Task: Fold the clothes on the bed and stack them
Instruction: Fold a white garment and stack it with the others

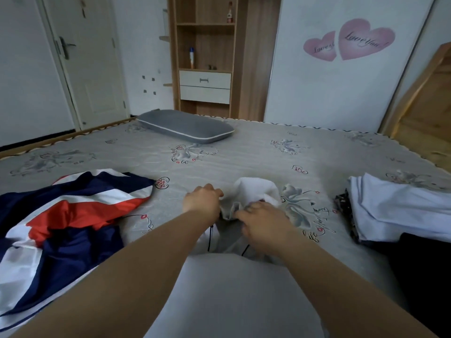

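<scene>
A white and grey garment (253,191) with black drawstrings lies bunched on the bed (244,152) straight ahead. My left hand (202,200) grips its left edge, fingers closed on the cloth. My right hand (262,222) is closed on the grey fabric just to the right, knuckles up. The lower part of this garment runs toward me between my forearms. An unfolded navy, white and red jacket (66,215) lies spread at the left. A stack of folded white clothes (400,208) sits at the right, on a dark patterned piece.
A grey pillow (185,126) lies at the far side of the bed. Behind it stand a wooden shelf unit (205,57) with drawers, a white door (90,59) and a wardrobe with pink heart stickers (349,41). A dark cloth (422,276) lies at the near right.
</scene>
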